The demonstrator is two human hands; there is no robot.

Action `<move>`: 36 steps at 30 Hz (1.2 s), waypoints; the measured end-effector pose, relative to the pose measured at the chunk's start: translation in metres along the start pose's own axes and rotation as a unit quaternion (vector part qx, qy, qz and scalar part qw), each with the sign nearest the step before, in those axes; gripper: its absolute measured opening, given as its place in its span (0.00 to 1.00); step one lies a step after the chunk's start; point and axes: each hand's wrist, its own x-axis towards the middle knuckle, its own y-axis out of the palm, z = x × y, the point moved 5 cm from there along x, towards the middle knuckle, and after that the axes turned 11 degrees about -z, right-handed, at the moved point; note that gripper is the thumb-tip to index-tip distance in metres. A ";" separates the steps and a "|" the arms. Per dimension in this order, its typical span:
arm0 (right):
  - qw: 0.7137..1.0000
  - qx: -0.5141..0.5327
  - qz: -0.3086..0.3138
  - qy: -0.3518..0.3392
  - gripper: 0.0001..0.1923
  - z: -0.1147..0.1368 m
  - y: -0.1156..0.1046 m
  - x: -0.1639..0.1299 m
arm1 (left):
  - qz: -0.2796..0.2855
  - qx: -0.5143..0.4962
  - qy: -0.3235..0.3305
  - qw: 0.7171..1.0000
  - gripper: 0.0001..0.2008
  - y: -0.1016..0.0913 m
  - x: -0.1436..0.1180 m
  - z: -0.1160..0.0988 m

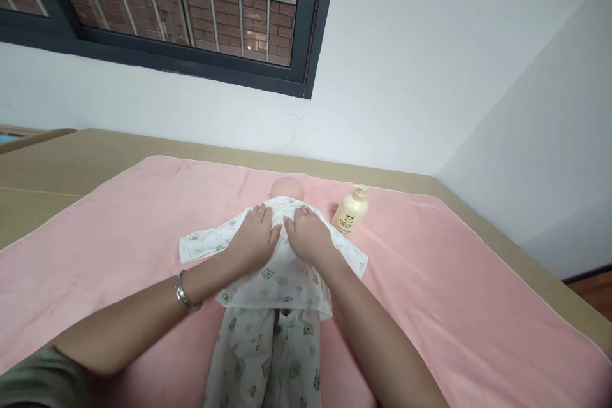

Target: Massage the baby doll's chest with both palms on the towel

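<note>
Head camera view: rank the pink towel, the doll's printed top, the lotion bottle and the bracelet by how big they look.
1. pink towel
2. doll's printed top, partly under both hands
3. lotion bottle
4. bracelet, though it sits nearer the camera and only part shows

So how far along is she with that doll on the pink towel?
Already done, by the look of it: the doll lies on the pink towel dressed in a printed top and trousers. In hand: the left hand and right hand press flat on the top, fingers spread, gripping nothing. The pump bottle stands untouched beside the doll, so any use of it seems left.
</note>
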 end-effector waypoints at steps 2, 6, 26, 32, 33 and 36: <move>1.000 0.017 0.007 0.020 0.31 -0.007 0.005 0.006 | -0.024 0.012 0.026 0.999 0.31 -0.001 -0.009 -0.008; 0.999 -0.003 -0.004 0.043 0.31 -0.003 0.008 0.002 | 0.009 -0.018 0.011 1.000 0.31 0.003 -0.006 -0.002; 0.997 0.075 -0.017 0.017 0.24 -0.011 0.006 0.011 | 0.008 -0.059 0.088 0.994 0.29 -0.009 -0.013 -0.017; 0.999 -0.021 -0.021 0.012 0.28 0.018 0.007 -0.009 | 0.054 -0.094 0.014 0.994 0.27 -0.009 0.016 0.005; 0.999 -0.031 -0.017 -0.003 0.28 0.024 0.007 -0.013 | 0.063 -0.097 0.003 0.993 0.27 -0.008 0.019 0.007; 0.998 -0.055 0.005 -0.030 0.30 0.035 0.007 -0.021 | 0.058 -0.088 -0.025 0.994 0.27 -0.007 0.023 0.010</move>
